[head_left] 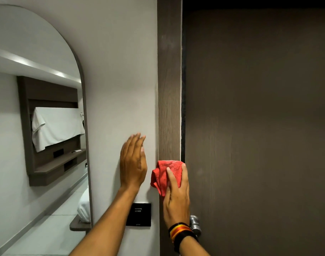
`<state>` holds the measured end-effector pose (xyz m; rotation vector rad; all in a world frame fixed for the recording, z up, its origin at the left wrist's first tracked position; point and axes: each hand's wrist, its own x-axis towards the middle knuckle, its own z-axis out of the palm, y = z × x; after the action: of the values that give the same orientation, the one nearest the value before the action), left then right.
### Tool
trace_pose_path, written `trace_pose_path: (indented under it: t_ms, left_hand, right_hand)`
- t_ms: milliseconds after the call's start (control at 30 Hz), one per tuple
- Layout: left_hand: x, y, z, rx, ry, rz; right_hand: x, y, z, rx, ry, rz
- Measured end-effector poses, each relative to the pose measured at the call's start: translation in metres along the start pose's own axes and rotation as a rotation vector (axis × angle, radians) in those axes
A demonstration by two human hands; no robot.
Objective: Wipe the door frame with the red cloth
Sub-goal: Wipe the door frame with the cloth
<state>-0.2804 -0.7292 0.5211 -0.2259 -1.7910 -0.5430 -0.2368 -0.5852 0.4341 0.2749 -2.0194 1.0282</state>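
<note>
While bunched, red cloth (pixel 166 175) – on door frame (pixel 169 89).

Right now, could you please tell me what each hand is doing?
Left hand: open, flat against the wall, holding nothing.
Right hand: pressing the red cloth against the door frame.

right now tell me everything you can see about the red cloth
The red cloth is a small, soft, textured rag, bunched and folded rather than spread flat. The right hand presses it against the brown wood-grain door frame, fingers laid over its lower right part. Its left folds spill past the frame's edge over the white wall. The left hand rests flat on the wall beside it, not touching it.
</note>
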Motion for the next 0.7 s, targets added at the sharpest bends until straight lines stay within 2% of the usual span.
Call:
trace_pose_path:
  t_ms: [67,167,267,367,533,700]
  left_hand:
    - [-0.037,0.016,-0.005,-0.117,-0.021,-0.078]
    - [-0.088,0.039,-0.005,-0.215,-0.174,-0.209]
    - [-0.102,0.05,0.003,-0.245,-0.253,-0.39]
    - [-0.101,0.064,-0.001,-0.279,-0.232,-0.531]
    - [-0.121,0.103,-0.009,-0.349,-0.154,-0.506]
    - [-0.156,0.17,0.01,-0.465,-0.287,-0.403]
  right_hand:
    - [0.006,-0.001,-0.009,0.015,0.068,0.019]
    - [0.018,-0.005,-0.02,0.142,0.152,0.197]
    - [0.026,-0.005,-0.028,0.174,0.073,0.361]
    - [0.031,-0.007,-0.042,0.197,0.028,0.427]
    - [0.015,0.007,-0.08,0.399,0.019,0.444]
    - [-0.031,0.069,-0.156,0.691,0.089,0.604]
